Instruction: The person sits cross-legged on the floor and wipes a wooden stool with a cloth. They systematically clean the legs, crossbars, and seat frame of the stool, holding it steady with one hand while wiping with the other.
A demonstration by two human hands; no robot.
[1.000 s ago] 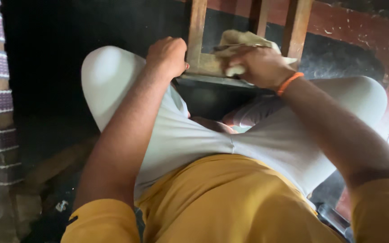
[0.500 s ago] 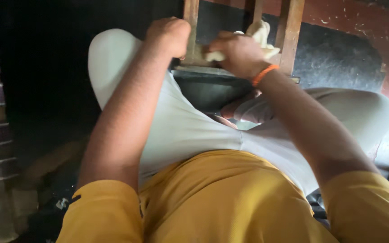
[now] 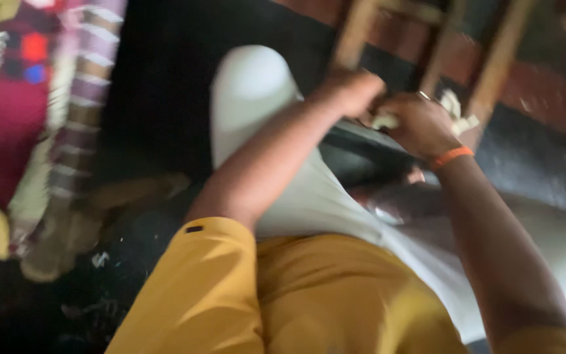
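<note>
1. Head view, upper middle of the frame: the left hand (image 3: 352, 88) is curled in a fist around the lower end of a slanted wooden rail of a wooden frame (image 3: 355, 36). The picture is motion-blurred, so I cannot tell how tight the grip is.
2. Head view, just right of that: the right hand (image 3: 417, 124), with an orange band (image 3: 450, 157) at the wrist, is closed on a pale cloth (image 3: 456, 111). The cloth bunches out on both sides of the fist, a small tuft toward the left hand and a bigger one toward the upper right.
3. The two hands lie almost touching, knuckle to knuckle, and the right one is the nearer to the cloth since it holds it. The cloth lies against the foot of the next rail (image 3: 499, 65), which runs its long axis up and right out of the frame.
4. Below the hands, a grey trouser knee (image 3: 250, 98) rises at upper centre, and a yellow shirt (image 3: 322, 295) fills the bottom.
5. At the far left hangs striped, coloured fabric (image 3: 40, 98); the dark floor (image 3: 532, 151) shows at the right.
</note>
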